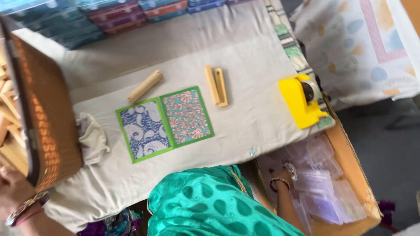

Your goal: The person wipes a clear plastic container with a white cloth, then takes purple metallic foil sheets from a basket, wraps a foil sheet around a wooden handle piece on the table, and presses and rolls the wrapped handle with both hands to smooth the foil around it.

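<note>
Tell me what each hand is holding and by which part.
The left hand grips the brown woven basket at its lower near corner. The right hand reaches into the cardboard box among clear plastic packets; its grip cannot be told.

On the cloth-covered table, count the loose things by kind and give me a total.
Green-bordered patterned panels: 2
Round wooden stick: 1
Flat wooden strips: 2
Yellow tape dispenser: 1
Crumpled pale cloth: 1
Total: 7
</note>
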